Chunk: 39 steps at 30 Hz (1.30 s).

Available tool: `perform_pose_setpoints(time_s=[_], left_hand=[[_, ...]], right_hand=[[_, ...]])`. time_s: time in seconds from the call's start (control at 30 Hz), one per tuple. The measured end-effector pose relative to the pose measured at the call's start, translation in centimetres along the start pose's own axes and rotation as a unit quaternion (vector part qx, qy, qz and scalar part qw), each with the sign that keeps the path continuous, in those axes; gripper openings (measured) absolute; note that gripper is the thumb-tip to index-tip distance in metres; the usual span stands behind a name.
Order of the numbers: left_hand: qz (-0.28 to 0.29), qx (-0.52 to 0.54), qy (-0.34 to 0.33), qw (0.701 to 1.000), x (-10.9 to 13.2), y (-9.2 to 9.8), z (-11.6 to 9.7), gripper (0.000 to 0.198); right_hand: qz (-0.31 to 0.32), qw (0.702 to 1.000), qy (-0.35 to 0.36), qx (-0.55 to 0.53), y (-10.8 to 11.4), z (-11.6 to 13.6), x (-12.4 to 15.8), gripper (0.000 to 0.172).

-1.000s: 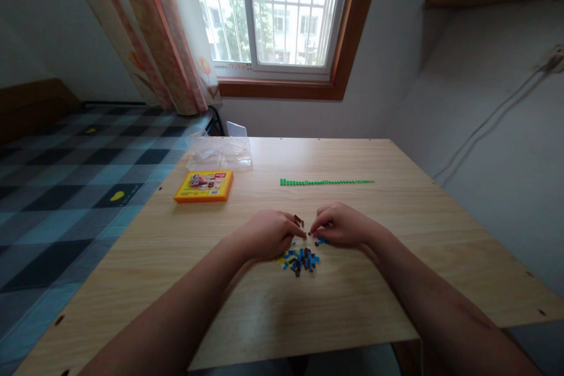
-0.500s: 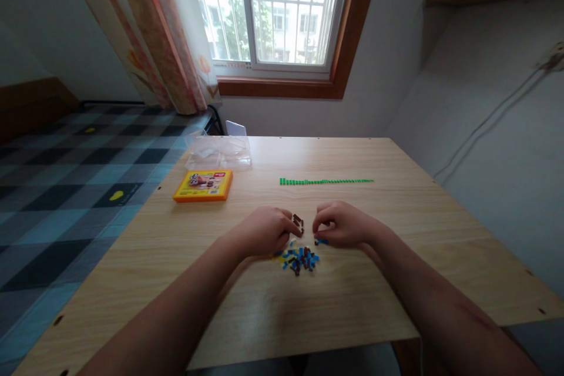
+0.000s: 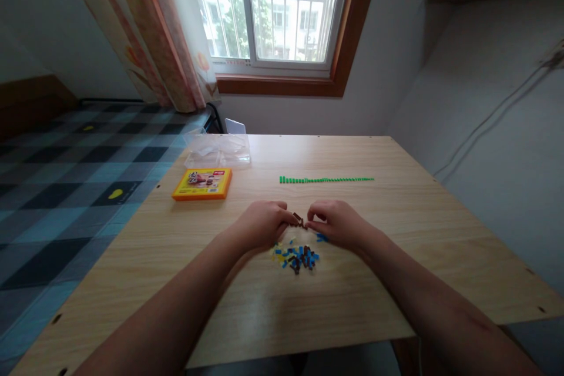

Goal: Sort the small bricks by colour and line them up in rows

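Wooden table (image 3: 352, 305) under the window. Far left on it: clear plastic tub (image 3: 218, 151), with an orange box (image 3: 202, 183) just in front. Mid-table: row of green bricks (image 3: 326, 179), laid end to end. Nearer: loose pile of bricks (image 3: 297, 255), blue, brown and yellow. Just behind the pile, left hand (image 3: 259, 226) and right hand (image 3: 337, 224) meet, fingers curled, tips pinching a brown brick piece (image 3: 298, 218) between them. Likely featherweight, rigid, slick plastic. Best pinched by its side faces.

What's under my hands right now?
The left hand and right hand pinch a brown stack; a pile of blue, brown and yellow pieces shows nearby. Anything beneath the palms is covered.
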State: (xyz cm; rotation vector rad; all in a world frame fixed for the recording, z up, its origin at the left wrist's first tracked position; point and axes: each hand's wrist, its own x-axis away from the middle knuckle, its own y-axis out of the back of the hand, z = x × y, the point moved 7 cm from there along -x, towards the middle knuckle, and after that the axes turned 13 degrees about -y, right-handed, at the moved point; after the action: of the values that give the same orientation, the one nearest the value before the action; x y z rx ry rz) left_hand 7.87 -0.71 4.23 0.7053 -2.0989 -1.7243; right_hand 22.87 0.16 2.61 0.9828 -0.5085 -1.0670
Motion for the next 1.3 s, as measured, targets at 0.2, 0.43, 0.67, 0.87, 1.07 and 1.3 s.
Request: perform_pose_setpoints(time_s=[0.2, 0.43, 0.67, 0.87, 1.07, 1.3], left_hand=[[0.007, -0.003, -0.003, 1.000, 0.0, 0.1, -0.2, 0.033], [0.008, 0.044, -0.045, 0.998, 0.0, -0.3, -0.7, 0.033], [-0.001, 0.027, -0.025, 0.999, 0.1, -0.1, -0.1, 0.033], [-0.002, 0.013, -0.001, 1.000, 0.1, 0.0, 0.4, 0.034], [0.006, 0.039, -0.019, 0.999, 0.2, 0.2, -0.2, 0.036], [0.035, 0.124, -0.113, 0.985, -0.2, 0.0, -3.6, 0.044]], right_hand=[[0.074, 0.994, 0.065, -0.048, 0.2, 0.7, 0.5, 0.012], [0.139, 0.982, 0.114, -0.051, -0.6, 2.0, 1.5, 0.024], [0.144, 0.985, 0.095, -0.024, -0.5, 1.7, 1.5, 0.024], [0.146, 0.984, 0.100, -0.006, -0.5, 2.1, 1.7, 0.028], [0.166, 0.984, 0.065, 0.015, 0.1, 1.4, 1.4, 0.025], [0.201, 0.976, 0.069, -0.040, 0.0, 1.4, 1.5, 0.029]])
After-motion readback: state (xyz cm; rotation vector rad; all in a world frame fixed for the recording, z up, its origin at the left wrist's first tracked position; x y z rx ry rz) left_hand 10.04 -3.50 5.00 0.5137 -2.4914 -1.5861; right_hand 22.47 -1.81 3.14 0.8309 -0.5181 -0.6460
